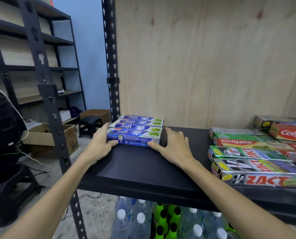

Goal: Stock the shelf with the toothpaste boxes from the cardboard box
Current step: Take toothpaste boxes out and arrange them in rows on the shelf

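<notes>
Several blue and white Safi toothpaste boxes (135,133) lie side by side at the back left of the black shelf (143,171). My left hand (100,140) grips the left end of the nearest box, thumb on its front face. My right hand (171,142) grips the right end of the same box, thumb along the front. An open cardboard box (48,135) stands on the floor to the left, beyond the shelf post.
Colgate boxes (247,140) and Zact boxes (261,173) fill the shelf's right side. A black upright post (111,66) rises at the shelf's left rear corner. Water bottles (131,219) and green bottles (168,221) stand below. A black stool (90,124) is on the floor.
</notes>
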A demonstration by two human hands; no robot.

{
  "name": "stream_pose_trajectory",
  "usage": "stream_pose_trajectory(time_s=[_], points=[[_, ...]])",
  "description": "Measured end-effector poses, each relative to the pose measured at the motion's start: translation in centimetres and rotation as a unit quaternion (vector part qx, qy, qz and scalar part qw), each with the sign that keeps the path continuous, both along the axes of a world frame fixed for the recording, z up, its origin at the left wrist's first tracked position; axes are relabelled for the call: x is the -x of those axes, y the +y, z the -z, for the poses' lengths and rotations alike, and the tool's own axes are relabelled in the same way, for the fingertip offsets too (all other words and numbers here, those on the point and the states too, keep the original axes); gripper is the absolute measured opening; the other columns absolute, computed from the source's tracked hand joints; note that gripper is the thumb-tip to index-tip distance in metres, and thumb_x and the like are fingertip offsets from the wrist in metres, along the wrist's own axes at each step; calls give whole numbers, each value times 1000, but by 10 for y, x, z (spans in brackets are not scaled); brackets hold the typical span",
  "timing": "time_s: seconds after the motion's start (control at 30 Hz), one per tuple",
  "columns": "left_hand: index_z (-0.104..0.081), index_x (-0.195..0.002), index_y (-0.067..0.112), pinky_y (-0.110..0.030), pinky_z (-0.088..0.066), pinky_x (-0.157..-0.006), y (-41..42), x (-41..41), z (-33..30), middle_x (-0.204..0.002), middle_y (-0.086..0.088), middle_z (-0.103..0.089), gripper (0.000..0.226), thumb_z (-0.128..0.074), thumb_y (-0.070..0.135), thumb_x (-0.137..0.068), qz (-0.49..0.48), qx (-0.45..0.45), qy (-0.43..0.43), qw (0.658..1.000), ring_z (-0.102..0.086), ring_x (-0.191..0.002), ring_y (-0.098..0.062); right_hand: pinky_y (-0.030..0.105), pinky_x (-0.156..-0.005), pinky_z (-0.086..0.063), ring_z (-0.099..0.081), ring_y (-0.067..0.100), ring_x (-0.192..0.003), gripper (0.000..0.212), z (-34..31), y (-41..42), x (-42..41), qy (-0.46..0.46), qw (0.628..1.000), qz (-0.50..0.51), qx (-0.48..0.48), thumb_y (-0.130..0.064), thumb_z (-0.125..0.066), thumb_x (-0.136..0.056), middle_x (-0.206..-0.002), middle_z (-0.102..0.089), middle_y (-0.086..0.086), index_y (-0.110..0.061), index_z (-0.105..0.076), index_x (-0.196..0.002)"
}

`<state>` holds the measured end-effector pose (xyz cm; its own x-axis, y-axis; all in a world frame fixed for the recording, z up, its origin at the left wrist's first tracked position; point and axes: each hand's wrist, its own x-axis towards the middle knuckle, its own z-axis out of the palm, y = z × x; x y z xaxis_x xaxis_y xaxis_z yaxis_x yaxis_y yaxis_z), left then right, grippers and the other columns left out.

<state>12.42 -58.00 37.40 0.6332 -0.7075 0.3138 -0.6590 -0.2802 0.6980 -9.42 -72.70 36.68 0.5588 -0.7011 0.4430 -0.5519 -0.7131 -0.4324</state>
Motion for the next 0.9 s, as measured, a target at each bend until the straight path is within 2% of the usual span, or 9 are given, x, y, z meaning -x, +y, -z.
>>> stream_pose_trajectory(time_s=[0.13,0.3,0.43,0.5,0.6,0.7,0.8,0.9], points=[[-23,-156,11,-42,-29,-116,8,9,-2,-158,-13,-33,88,-77,23,-87,-17,-6,-29,999,-29,-145,-27,43,-97,-35,-50,28,-119,66,2,8,7,34,999,0,-4,-75,-58,-82,-121,-63,3,-20,-54,-117],[-23,-156,11,-38,-20,-119,13,28,1,-159,-8,-30,92,-77,34,-85,9,-14,-112,994,-19,-148,-25,43,-101,-33,-48,30,-123,65,2,21,22,44,999,-22,-6,-71,-54,-88,-125,-63,4,-18,-54,-126],[-18,-156,5,-41,-17,-121,14,26,-3,-163,-12,-21,99,-76,41,-85,-11,-26,-75,997,-13,-152,-26,43,-103,-30,-39,31,-128,60,1,24,22,76,995,-43,-46,-70,-50,-91,-127,-59,8,-24,-50,-128],[-19,-156,3,-40,-25,-120,14,21,-6,-162,-14,-25,100,-77,41,-84,-33,5,-17,999,-24,-149,-27,43,-107,-29,-33,34,-130,62,-1,23,20,81,991,-52,-90,-68,-45,-94,-133,-48,12,-26,-42,-139],[-29,-154,7,-34,-37,-110,9,11,-10,-155,-8,-40,97,-79,45,-81,-32,42,66,996,-44,-138,-23,42,-111,-23,-25,37,-133,67,-7,20,16,104,986,-51,-122,-60,-33,-102,-142,-33,17,-21,-22,-156],[-37,-150,7,-35,-40,-109,-1,-1,-13,-151,-8,-47,103,-82,54,-70,-29,90,125,988,-50,-131,-21,41,-106,-21,-28,33,-131,62,-4,15,7,106,988,-47,-100,-48,-23,-106,-137,-40,19,-11,-21,-156],[-42,-149,9,-31,-43,-98,-10,-3,-7,-141,-4,-56,101,-89,46,-67,-12,61,93,994,-57,-119,-18,43,-100,-22,-33,30,-125,55,0,13,2,104,991,-28,-80,-34,-22,-108,-133,-47,17,-3,-23,-153],[-45,-147,11,-30,-42,-92,-12,-6,-1,-136,-4,-59,101,-93,40,-63,-9,48,55,997,-56,-111,-16,44,-98,-26,-34,30,-117,53,3,10,-1,98,991,-27,-89,-27,-22,-108,-131,-47,16,0,-22,-153]])
